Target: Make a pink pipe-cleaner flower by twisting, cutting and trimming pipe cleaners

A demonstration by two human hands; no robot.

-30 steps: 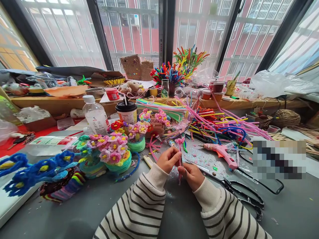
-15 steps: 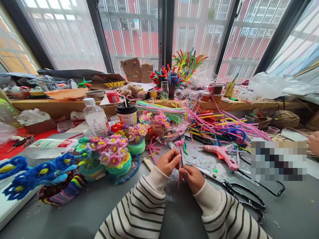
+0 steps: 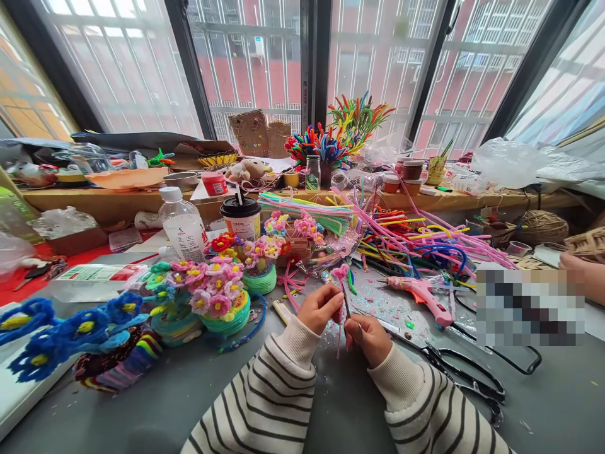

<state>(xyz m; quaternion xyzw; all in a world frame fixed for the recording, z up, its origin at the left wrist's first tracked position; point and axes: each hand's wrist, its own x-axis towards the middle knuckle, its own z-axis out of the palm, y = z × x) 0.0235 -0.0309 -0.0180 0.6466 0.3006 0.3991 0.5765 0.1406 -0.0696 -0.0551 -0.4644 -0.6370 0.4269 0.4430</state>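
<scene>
My left hand [image 3: 322,308] is closed, its thumb and fingertips pinching a pink pipe cleaner [image 3: 341,272] above the middle of the desk. The top of the pipe cleaner is bunched into a small curled shape, and a thin pink end hangs below my fingers. My right hand [image 3: 370,337] is closed on a thin dark pointed tool [image 3: 346,304], whose tip reaches up beside the pipe cleaner. Its grip end is hidden in my fingers, so its exact kind cannot be made out. Both hands are close together, with scattered glitter on the desk behind them.
Large black-handled scissors [image 3: 466,372] and a pink glue gun [image 3: 420,296] lie to the right. Pots of pipe-cleaner flowers [image 3: 220,293] stand left, near a bottle [image 3: 182,221] and a lidded cup [image 3: 240,217]. At the right edge, another person's hand [image 3: 583,277] touches a woven piece.
My right hand has shifted slightly right and down, away from my left, showing more of the dark tool. The other person's hand has moved further into view with a woven piece.
</scene>
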